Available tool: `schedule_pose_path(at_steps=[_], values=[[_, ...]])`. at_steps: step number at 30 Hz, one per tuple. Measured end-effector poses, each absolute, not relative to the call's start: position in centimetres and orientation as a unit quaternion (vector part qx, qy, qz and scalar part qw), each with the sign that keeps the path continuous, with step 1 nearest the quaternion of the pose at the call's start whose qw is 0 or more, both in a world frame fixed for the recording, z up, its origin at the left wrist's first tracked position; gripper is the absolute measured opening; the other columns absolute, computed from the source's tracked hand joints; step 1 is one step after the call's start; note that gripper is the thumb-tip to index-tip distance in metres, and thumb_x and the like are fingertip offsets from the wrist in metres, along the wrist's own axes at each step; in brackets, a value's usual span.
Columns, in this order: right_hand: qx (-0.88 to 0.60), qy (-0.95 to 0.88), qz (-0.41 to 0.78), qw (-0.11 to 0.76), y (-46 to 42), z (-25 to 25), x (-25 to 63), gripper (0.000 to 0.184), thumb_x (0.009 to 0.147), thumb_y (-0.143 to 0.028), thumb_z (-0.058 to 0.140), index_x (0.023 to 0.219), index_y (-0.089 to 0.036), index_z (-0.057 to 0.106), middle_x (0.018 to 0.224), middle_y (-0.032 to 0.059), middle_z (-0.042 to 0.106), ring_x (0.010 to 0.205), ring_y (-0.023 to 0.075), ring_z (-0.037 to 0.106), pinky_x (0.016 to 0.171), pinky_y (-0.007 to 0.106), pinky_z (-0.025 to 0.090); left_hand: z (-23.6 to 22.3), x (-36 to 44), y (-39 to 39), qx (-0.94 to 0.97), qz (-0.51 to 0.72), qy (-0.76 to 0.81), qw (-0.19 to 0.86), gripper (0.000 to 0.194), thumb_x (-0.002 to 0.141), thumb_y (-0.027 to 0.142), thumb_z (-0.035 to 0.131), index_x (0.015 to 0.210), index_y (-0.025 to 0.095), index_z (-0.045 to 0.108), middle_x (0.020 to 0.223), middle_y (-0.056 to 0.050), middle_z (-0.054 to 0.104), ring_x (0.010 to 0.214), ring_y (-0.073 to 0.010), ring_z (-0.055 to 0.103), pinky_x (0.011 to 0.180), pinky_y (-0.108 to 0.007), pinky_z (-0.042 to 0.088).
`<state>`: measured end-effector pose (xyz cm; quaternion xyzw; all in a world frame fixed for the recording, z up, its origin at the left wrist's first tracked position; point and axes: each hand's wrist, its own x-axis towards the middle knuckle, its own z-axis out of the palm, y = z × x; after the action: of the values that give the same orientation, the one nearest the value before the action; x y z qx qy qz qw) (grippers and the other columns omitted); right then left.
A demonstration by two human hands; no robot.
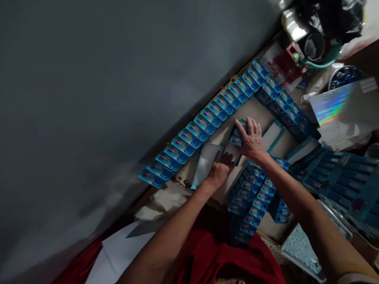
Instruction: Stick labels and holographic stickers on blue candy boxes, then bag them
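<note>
My right hand (251, 139) is closed over a few small blue printed boxes (236, 140), thumb on one side and fingers on the other. Below and left of it, my left hand (219, 172) reaches onto a flat carton with a white inside (207, 159) and blue edges. Its fingers look stretched out over the white surface, though they lie in shadow. Along the wall runs a long row of blue boxes (203, 130). Closer to my body stands a block of similar boxes (251, 193). Another white-lined carton (271, 136) lies just right of my right hand.
A grey wall (89, 98) borders the table on the left. More blue boxes (280, 102) stand at the far end, near a red tape dispenser (291, 59) and a teal basin (325, 61). Printed blue sheets (343, 173) and a clear tray of pale blue pieces (304, 244) are at right.
</note>
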<state>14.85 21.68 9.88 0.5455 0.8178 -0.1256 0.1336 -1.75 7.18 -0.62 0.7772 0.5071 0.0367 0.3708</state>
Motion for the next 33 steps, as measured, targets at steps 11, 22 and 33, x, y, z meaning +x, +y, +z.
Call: schedule_pose_path(at_steps=[11,22,33], values=[[0.52,0.846,-0.108,0.054,22.5,8.6,16.2,0.107,0.087,-0.053,0.075,0.174,-0.021,0.024,0.182,0.0233,0.013,0.167,0.0451,0.013,0.13,0.072,0.013,5.7,-3.5,0.2,0.776,0.151,0.581,0.194,0.046,0.103,0.011,0.049,0.14,0.026,0.071,0.159,-0.01,0.062,0.161,-0.0295,0.043,0.136,-0.06,0.027],[0.507,0.734,-0.369,-0.262,4.7,10.3,6.4,0.051,0.101,-0.064,0.062,0.127,-0.02,0.07,0.108,0.012,0.075,0.099,0.0261,0.072,0.093,0.043,0.06,8.2,-22.8,1.7,0.523,0.308,0.782,0.145,0.033,0.107,0.036,0.057,0.126,0.017,0.076,0.128,-0.015,0.079,0.121,-0.0258,0.074,0.109,-0.041,0.055],[0.571,0.718,-0.286,-0.277,2.1,3.5,-7.9,0.109,0.079,-0.061,0.087,0.162,-0.011,0.037,0.157,0.0248,0.048,0.149,0.035,0.046,0.125,0.053,0.042,3.8,-22.8,7.6,0.569,0.332,0.687,0.307,0.026,0.098,0.026,0.06,0.12,0.022,0.074,0.115,-0.006,0.08,0.108,-0.0206,0.074,0.1,-0.031,0.055]])
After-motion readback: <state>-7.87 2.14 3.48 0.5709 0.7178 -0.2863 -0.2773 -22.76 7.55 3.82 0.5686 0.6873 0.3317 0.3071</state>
